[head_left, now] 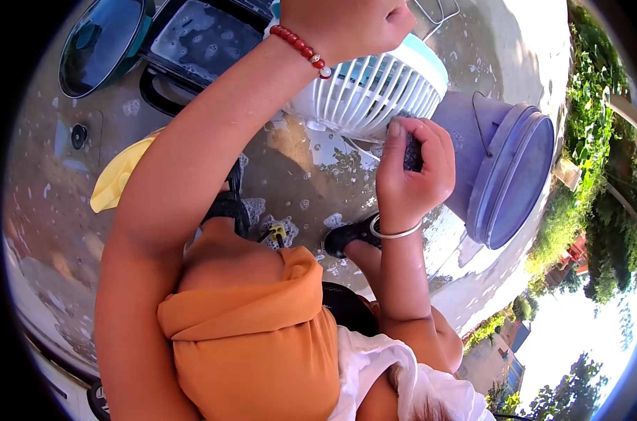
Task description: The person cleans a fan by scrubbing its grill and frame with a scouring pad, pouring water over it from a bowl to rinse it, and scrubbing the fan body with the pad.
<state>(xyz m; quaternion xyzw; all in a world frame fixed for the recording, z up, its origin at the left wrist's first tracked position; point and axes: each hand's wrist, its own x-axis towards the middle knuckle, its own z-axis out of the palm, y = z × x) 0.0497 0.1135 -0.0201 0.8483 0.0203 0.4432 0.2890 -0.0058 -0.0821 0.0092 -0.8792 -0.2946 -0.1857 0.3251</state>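
A white slatted plastic piece with a light blue rim point(374, 95), basket-like in shape, stands tilted on the wet ground. My left hand point(353, 28), with a red bead bracelet at the wrist, is closed at its upper edge; the view's top border cuts off part of it, and its fingertips are hidden. Against the lower slats, my right hand point(420, 158) pinches a dark grey scouring pad point(412, 153) between thumb and curled fingers. A silver bangle circles that wrist.
A lidded purple bucket point(462, 151) lies on its side at right. Upper left are a black tray of soapy water point(206, 45) and a glass lid point(97, 49). A yellow plastic piece point(122, 172) and a yellow-black item point(278, 231) lie near my feet, among suds.
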